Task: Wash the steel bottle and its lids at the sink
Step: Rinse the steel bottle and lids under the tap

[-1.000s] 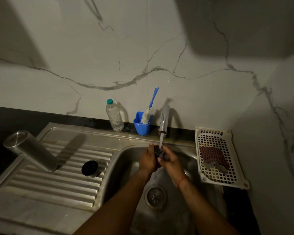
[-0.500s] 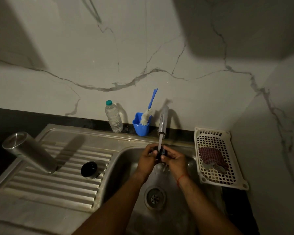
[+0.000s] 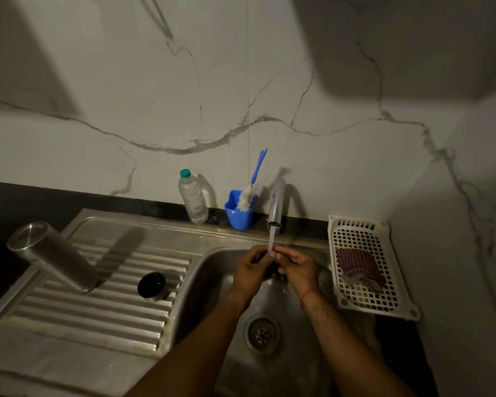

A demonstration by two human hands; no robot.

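Under the tap, left hand and right hand grip a lid.

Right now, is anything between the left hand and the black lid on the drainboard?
Nothing visible: only the sink rim separates the left hand from the black lid; the steel bottle stands farther left.
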